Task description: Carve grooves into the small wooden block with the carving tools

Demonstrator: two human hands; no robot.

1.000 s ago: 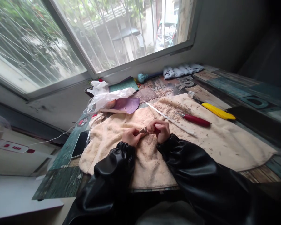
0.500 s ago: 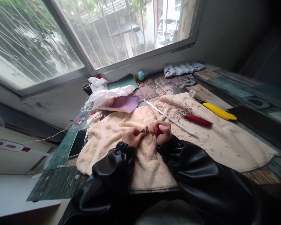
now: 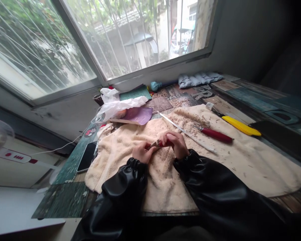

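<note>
My left hand is closed on a small brown piece that looks like carved wood, pinched low over the cloth. Against that piece my right hand grips a red-handled carving tool; fingers hide most of its handle, and its blade is too small to make out. Both hands are close together above a cream towel strewn with wood shavings. Right of them, another red-handled tool lies on the towel beside a long thin white strip.
A yellow-handled tool lies at the right, near a dark flat object. Back left are a purple sheet, a white plastic bag and a green mat. A phone rests left, near a fan.
The camera has shifted, so the whole scene sits slightly lower and further right. My right hand has turned, showing more of the red handle; both hands keep their hold.
</note>
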